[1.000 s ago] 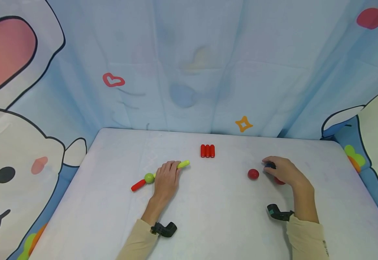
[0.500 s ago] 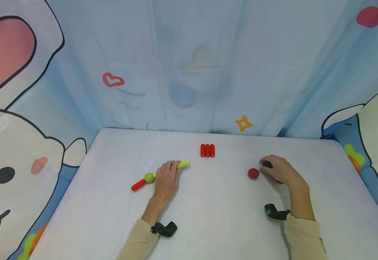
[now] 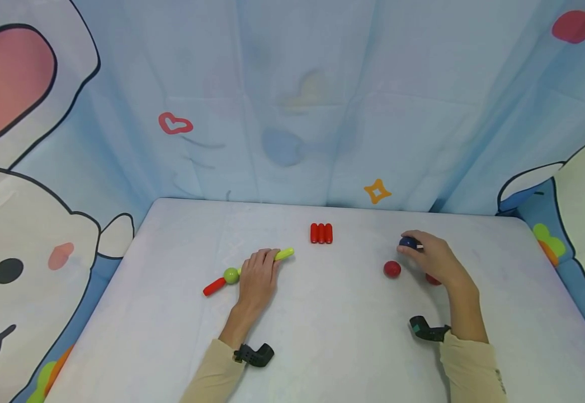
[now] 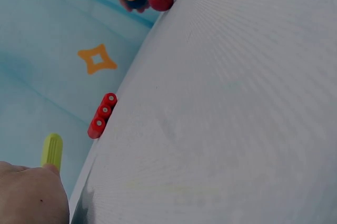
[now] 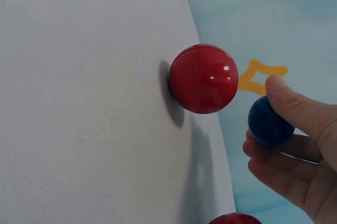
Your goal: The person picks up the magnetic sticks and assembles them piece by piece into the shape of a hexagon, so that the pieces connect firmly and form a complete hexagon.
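Observation:
My left hand (image 3: pixel 257 280) holds a yellow-green stick (image 3: pixel 284 254), which pokes out past the fingers; its middle is hidden under the hand. At that stick's near end is a green ball (image 3: pixel 231 275), with a red stick (image 3: pixel 214 287) on the ball's other side, all in one line. On the right, my right hand (image 3: pixel 438 257) pinches a dark blue ball (image 5: pixel 269 121) between thumb and fingers, above the table. Beside and below it, a red ball (image 3: pixel 392 269) rests on the cloth. Another red ball (image 3: pixel 432 280) is partly covered by the right hand.
Three red sticks (image 3: pixel 321 233) lie side by side toward the back of the white table (image 3: pixel 343 336). A pale blue printed curtain (image 3: pixel 292 112) hangs behind the table's far edge. Each wrist wears a black camera, such as the left one (image 3: pixel 254 355).
My right hand has moved slightly left and raised the dark blue ball, so more of the ball shows. My left hand and the joined pieces keep their place.

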Demonstrator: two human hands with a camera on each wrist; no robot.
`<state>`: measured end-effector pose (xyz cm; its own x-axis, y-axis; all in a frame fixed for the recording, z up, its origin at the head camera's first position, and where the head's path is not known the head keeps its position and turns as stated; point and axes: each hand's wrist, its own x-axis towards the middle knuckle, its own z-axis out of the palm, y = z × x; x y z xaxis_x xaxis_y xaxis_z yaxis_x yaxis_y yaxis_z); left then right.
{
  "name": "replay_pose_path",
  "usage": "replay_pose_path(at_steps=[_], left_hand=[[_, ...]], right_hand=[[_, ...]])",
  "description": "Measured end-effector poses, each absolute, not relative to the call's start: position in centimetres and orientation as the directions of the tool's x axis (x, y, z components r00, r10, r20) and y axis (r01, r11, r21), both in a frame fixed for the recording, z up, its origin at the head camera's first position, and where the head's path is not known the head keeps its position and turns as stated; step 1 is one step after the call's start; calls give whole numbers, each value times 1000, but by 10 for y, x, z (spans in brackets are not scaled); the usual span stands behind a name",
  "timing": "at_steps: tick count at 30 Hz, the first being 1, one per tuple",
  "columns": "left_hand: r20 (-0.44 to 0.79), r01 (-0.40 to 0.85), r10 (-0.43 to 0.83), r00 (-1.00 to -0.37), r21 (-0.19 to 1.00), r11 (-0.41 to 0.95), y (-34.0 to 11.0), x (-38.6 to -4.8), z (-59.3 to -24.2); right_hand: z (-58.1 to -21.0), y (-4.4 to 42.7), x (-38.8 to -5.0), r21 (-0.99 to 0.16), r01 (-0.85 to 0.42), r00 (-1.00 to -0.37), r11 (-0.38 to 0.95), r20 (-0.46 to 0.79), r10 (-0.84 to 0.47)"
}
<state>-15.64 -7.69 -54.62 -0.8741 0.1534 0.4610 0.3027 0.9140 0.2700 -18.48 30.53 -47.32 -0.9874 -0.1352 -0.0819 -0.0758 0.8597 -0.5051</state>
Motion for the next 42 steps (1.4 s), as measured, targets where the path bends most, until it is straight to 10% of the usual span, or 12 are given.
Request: replay_pose_path(at_steps=[42], left_hand=[[503, 340, 166, -848, 278, 898, -77, -156, -545]], right_hand=[[-470, 247, -184, -875, -278, -950, 397, 187, -252]])
